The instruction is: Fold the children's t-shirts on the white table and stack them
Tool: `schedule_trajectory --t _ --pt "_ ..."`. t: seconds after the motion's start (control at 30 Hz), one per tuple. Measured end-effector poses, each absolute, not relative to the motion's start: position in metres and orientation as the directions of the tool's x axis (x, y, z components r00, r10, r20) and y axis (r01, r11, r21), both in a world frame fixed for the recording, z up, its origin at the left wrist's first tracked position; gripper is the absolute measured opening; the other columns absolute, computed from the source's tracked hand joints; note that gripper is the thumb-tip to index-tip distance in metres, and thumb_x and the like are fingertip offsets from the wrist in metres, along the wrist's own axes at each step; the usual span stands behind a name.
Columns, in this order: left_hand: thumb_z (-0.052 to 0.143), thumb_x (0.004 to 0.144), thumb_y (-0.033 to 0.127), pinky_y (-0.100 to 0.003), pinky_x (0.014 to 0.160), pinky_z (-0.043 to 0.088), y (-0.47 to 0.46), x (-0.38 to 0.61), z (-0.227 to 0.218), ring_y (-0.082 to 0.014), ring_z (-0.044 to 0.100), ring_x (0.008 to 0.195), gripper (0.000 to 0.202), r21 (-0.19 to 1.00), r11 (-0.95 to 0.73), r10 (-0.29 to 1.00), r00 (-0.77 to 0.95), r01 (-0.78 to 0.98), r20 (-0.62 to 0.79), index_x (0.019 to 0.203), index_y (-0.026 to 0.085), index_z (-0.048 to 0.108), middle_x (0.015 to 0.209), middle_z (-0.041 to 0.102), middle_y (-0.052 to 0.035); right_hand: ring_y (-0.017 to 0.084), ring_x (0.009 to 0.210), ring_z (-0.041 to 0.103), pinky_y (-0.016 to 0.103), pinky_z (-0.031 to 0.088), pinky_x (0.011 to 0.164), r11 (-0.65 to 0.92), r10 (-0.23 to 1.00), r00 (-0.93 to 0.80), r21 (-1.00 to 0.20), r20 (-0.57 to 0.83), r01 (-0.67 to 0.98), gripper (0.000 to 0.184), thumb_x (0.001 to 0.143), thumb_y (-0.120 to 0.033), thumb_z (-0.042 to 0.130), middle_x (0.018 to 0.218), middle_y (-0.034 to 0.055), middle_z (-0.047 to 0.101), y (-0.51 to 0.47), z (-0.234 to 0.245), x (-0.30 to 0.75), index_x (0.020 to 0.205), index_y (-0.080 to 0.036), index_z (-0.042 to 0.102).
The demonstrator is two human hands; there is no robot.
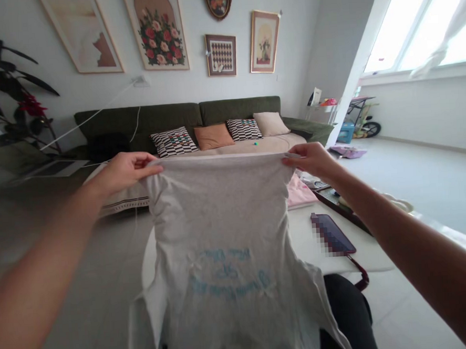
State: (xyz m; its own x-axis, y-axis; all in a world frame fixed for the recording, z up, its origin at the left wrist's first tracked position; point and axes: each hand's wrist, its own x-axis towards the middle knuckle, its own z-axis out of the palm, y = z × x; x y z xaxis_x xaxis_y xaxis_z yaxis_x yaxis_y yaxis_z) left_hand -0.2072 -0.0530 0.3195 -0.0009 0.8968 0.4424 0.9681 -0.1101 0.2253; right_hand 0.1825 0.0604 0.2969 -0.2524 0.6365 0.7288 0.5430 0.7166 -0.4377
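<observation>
A pale T-shirt [223, 212] with blue lettering, upside down to me, is stretched out in front of me by its hem. My left hand [132, 167] pinches the hem's left corner between thumb and fingers. At the opposite corner, my right hand [309, 159] grips the hem in the same way. The collar end hangs down toward my lap, over my dark-clothed legs, and its lowest part is cut off by the frame's bottom edge.
Behind the shirt, a white table [306, 243] bears a phone [333, 234] with a strap, a folded pink cloth [300, 191] and a dark tray [348, 212]. Farther back stands a green sofa [143, 119] with several cushions. A laptop [59, 168] is at left.
</observation>
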Motion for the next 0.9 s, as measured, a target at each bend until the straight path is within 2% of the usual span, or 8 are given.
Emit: schedule_trajectory --t 0.1,0.23,0.33,0.43,0.57,0.7,0.8,0.9 --pt "0.022 0.081 0.046 -0.02 0.078 0.035 -0.045 -0.191 0.331 -0.0052 0.05 0.084 0.062 0.189 -0.112 0.78 -0.032 0.976 0.625 0.106 -0.004 0.049 0.087 0.056 0.0094 0.007 0.045 0.045 0.02 0.036 0.044 0.705 0.632 -0.168 -0.471 0.757 0.53 0.019 0.075 -0.033 0.052 0.057 -0.0023 0.054 0.075 0.304 0.176 0.073 -0.015 0.057" --pt "0.037 0.082 0.047 -0.019 0.082 0.035 -0.067 -0.177 0.321 -0.0045 0.048 0.086 0.051 0.156 -0.148 0.664 -0.019 0.977 0.747 0.103 0.003 0.054 0.093 0.054 0.0083 0.01 0.058 0.055 0.021 0.044 0.054 0.719 0.602 -0.076 -0.497 0.795 0.486 0.015 0.075 -0.022 0.049 0.071 -0.0008 0.059 0.061 0.287 0.19 0.087 -0.018 0.057" --pt "0.047 0.082 0.04 -0.019 0.08 0.038 -0.084 -0.171 0.281 -0.0071 0.051 0.083 0.035 0.223 -0.255 0.762 0.053 0.941 0.646 0.093 0.009 0.059 0.088 0.059 0.0047 0.012 0.069 0.057 0.024 0.046 0.062 0.672 0.664 -0.143 -0.502 0.734 0.544 0.019 0.076 -0.021 0.047 0.08 0.0003 0.061 0.04 0.235 0.209 0.091 -0.02 0.058" --pt "0.048 0.083 0.029 -0.019 0.078 0.04 -0.099 -0.163 0.209 -0.0113 0.054 0.086 0.019 0.334 -0.36 0.893 0.217 0.871 0.394 0.09 0.017 0.06 0.09 0.061 0.0004 0.015 0.084 0.057 0.029 0.047 0.074 0.596 0.784 -0.268 -0.561 0.559 0.574 0.023 0.077 -0.02 0.042 0.094 0.0028 0.062 0.019 0.156 0.226 0.095 -0.021 0.057" --pt "0.044 0.078 0.012 -0.021 0.077 0.04 -0.126 -0.144 0.102 -0.013 0.056 0.085 0.02 0.37 -0.296 0.954 0.288 0.881 0.079 0.085 0.021 0.061 0.087 0.063 0.0002 0.018 0.095 0.055 0.033 0.046 0.081 0.519 0.853 -0.444 -0.546 0.276 0.658 0.029 0.078 -0.016 0.035 0.103 0.0056 0.06 -0.01 0.057 0.241 0.097 -0.021 0.056" --pt "0.055 0.072 0.021 -0.021 0.072 0.041 -0.139 -0.128 0.05 -0.013 0.058 0.074 0.014 0.397 -0.227 0.932 0.316 0.889 -0.175 0.084 0.022 0.062 0.078 0.064 0.0023 0.022 0.104 0.051 0.034 0.042 0.087 0.569 0.786 -0.614 -0.473 0.072 0.672 0.022 0.079 -0.019 0.04 0.093 0.0054 0.064 -0.029 0.021 0.245 0.084 -0.021 0.062" --pt "0.048 0.081 0.03 -0.02 0.071 0.042 -0.115 -0.12 0.054 -0.0121 0.058 0.074 0.019 0.482 -0.2 0.953 0.283 0.853 -0.105 0.089 0.022 0.062 0.081 0.064 0.0009 0.021 0.097 0.054 0.034 0.043 0.085 0.544 0.817 -0.567 -0.469 0.105 0.696 0.024 0.084 -0.025 0.039 0.092 0.0063 0.063 -0.024 0.032 0.229 0.085 -0.02 0.062" --pt "0.033 0.088 0.03 -0.024 0.087 0.039 -0.069 -0.11 0.056 -0.0139 0.055 0.096 0.032 0.481 -0.21 0.977 0.172 0.851 0.122 0.104 0.02 0.059 0.103 0.062 -0.0039 0.019 0.095 0.055 0.033 0.042 0.086 0.511 0.854 -0.494 -0.452 0.166 0.731 0.03 0.087 -0.025 0.032 0.1 0.0078 0.062 -0.006 0.041 0.189 0.093 -0.018 0.061"
